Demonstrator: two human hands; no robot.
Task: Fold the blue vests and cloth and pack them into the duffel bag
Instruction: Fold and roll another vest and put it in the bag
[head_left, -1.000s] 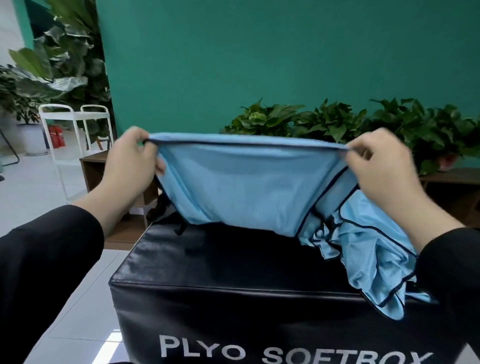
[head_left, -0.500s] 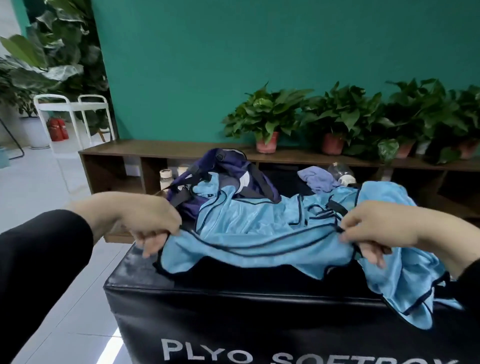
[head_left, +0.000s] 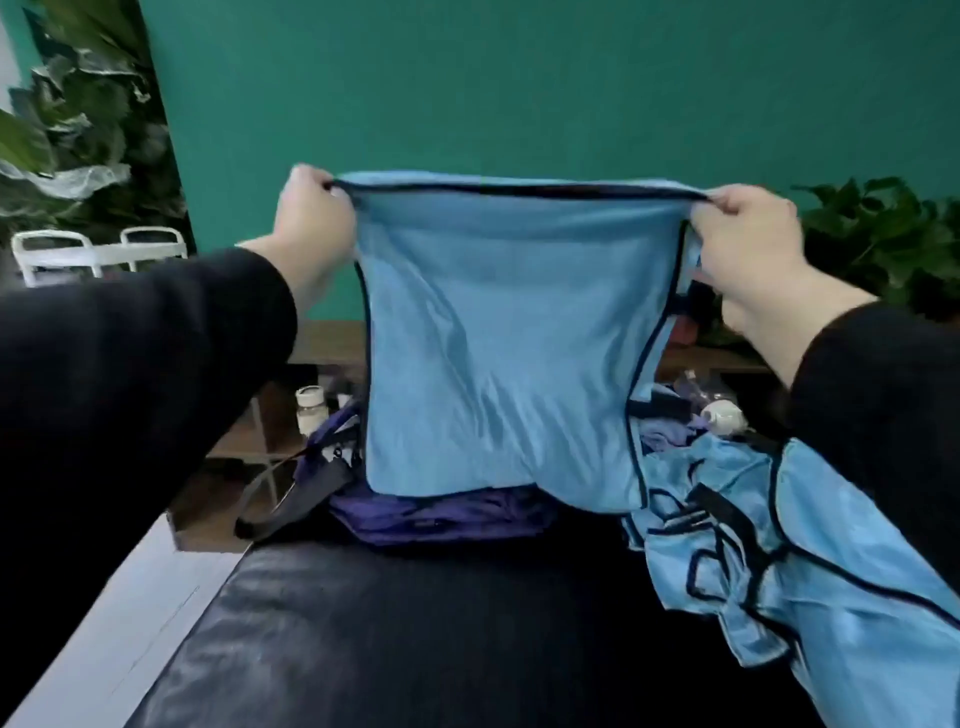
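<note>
The left hand (head_left: 311, 218) and the right hand (head_left: 748, 234) each pinch a top corner of a light blue vest with dark navy trim (head_left: 498, 343), fingers curled over the upper hem, and hold it stretched flat and upright in the air before a teal wall (head_left: 519, 78). Its lower edge hangs just above, perhaps touching, a crumpled purple duffel bag with a black strap (head_left: 436, 519) that lies at the far side of a black padded leather counter (head_left: 415, 639). To the right, more light blue vests with navy piping (head_left: 779, 561) lie in a loose heap on the counter, draping over its near right edge. Beyond them a lilac cloth (head_left: 670, 434) shows, blurred. Green potted plants (head_left: 883, 234) stand on a wooden shelf (head_left: 322, 338) behind
</note>
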